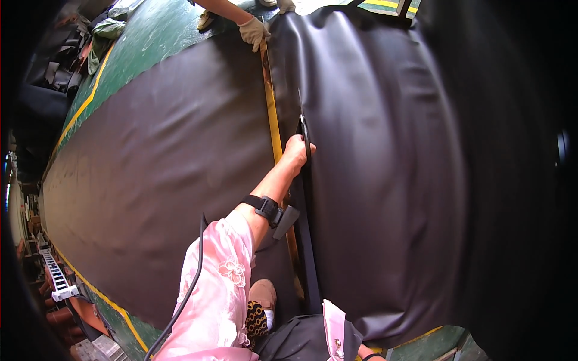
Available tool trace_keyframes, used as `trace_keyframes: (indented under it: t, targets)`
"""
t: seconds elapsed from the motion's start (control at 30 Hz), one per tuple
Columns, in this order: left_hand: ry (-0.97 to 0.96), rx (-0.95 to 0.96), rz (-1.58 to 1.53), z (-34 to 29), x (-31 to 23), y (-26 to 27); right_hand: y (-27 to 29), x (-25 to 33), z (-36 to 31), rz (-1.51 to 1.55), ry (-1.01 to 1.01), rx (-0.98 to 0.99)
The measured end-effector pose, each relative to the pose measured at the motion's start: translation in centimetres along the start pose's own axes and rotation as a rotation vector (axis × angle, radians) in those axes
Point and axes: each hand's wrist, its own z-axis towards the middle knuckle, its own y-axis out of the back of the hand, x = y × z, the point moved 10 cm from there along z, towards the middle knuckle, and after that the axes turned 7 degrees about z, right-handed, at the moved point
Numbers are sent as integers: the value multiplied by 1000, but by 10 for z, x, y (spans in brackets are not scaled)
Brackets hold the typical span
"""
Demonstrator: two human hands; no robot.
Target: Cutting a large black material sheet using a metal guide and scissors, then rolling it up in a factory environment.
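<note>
My left hand (pixel 296 150), reaching forward from a pink sleeve, is closed around the dark handles of a pair of scissors (pixel 306 133). Their blades point away from me into a wide, glossy black sheet (pixel 373 156). Below the hand, a dark narrow gap runs back toward me along the sheet's edge. Just left of the scissors lies a long yellow strip (pixel 272 114), like a straightedge, partly hidden under my forearm. Flat dark sheet material (pixel 162 162) spreads out on its left. Of my right arm, only a cuff and some banded forearm show at the bottom; the hand is out of frame.
Another person's gloved hand (pixel 254 33) touches the strip's far end; a second glove (pixel 285 6) is at the sheet's far edge. My shoe (pixel 263 295) is on the dark material. Green floor (pixel 153 30) with yellow lines borders it. A white ladder-like frame (pixel 57 277) stands left.
</note>
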Motion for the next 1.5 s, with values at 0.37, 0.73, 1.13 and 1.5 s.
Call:
trace_keyframes:
  t: [0.37, 0.73, 1.13, 1.5]
  targets:
    - [37, -72, 67, 75, -48, 34, 11, -22, -27, 26, -11, 63]
    - [41, -137, 63, 106, -94, 50, 40, 437, 60, -747, 602, -777]
    - [-81, -195, 12, 189, -111, 86, 70, 591, 220, -1249, 570, -1466]
    - [-23, -142, 34, 238, -149, 96, 78, 588, 212, -1237, 500, -1417]
